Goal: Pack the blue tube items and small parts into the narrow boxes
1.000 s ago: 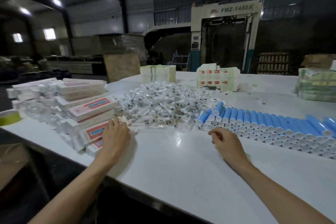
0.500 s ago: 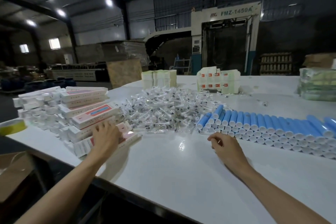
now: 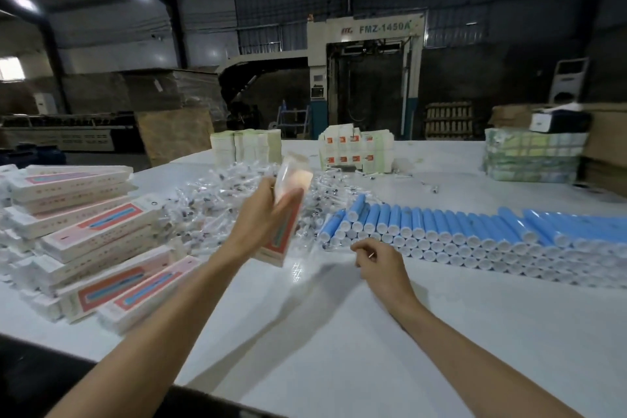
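**Box lifted, awaiting tube**

Left hand (image 3: 258, 214) grips one box (image 3: 283, 237), tilted, centre frame, its top blurred. Right hand (image 3: 383, 265) is loosely curled, apparently empty, just beside the tubes (image 3: 441, 224) at centre right. Best practice: steady the box and turn its open end toward the tubes.

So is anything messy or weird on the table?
A little. One blue tube lies crooked on top of the neat tube rows, at their left end. The box stack on the left is fanned askew, and a few small parts lie apart from the heap.
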`<action>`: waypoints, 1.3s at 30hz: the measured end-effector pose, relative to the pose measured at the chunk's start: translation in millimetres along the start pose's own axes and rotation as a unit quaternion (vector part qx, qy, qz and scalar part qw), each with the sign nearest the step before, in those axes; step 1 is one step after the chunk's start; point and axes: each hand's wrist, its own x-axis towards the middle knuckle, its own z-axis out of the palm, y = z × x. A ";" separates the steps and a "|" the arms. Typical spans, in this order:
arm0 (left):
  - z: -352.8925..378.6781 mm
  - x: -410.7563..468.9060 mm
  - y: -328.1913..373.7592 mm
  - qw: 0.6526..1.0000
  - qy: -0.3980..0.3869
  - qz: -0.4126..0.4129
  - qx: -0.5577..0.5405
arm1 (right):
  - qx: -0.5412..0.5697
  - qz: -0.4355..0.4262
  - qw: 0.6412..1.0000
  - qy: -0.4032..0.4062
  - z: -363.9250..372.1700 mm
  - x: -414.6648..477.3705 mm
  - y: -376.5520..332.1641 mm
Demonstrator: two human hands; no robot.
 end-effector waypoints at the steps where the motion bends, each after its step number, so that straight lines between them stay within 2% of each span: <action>1: 16.8 -1.4 1.8 0.999 -0.017 -0.016 -0.049 | -0.001 0.004 1.000 0.016 -3.3 5.5 -2.9; 5: 66.5 -7.9 -20.2 0.986 -0.009 -0.062 -0.152 | -0.103 -0.004 0.992 0.072 -19.3 49.0 -19.4; 8: 77.6 -8.1 -44.6 0.979 0.031 -0.062 -0.193 | -0.189 0.022 0.980 0.061 -19.0 97.2 -32.0; 15: 68.9 2.3 -75.5 0.981 0.038 -0.064 -0.180 | -0.373 0.075 0.925 -0.018 24.8 167.5 -35.4; 18: 69.3 4.8 -75.2 0.978 0.037 -0.066 -0.194 | -0.408 0.101 0.907 -0.022 33.5 172.7 -28.7; 20: 70.4 5.4 -73.9 0.977 0.032 -0.064 -0.200 | -0.400 0.112 0.909 -0.017 33.3 175.6 -28.1; 23: 72.1 4.5 -73.3 0.973 0.017 -0.081 -0.214 | -0.308 0.131 0.942 -0.008 24.2 176.3 -29.9; 25: 72.8 3.6 -69.4 0.967 -0.012 -0.102 -0.234 | -0.161 0.137 0.977 0.038 12.5 168.8 -33.0; 27: 76.5 0.2 -63.6 0.958 -0.054 -0.108 -0.259 | 0.002 0.114 0.990 0.087 -5.9 151.7 -37.6; 30: 87.9 -8.6 -51.2 0.948 -0.101 -0.076 -0.291 | 0.196 0.036 0.975 0.095 -42.7 117.8 -41.4; 34: 105.4 -17.3 -21.5 0.951 -0.144 -0.035 -0.271 | 0.401 -0.034 0.915 0.034 -90.8 80.7 -60.4; 36: 114.1 -19.2 -2.9 0.946 -0.170 -0.040 -0.275 | 0.438 -0.061 0.897 0.014 -105.0 69.6 -73.5; 39: 125.4 -22.3 15.8 0.921 -0.223 -0.032 -0.317 | 0.407 -0.095 0.908 0.007 -113.6 56.2 -87.0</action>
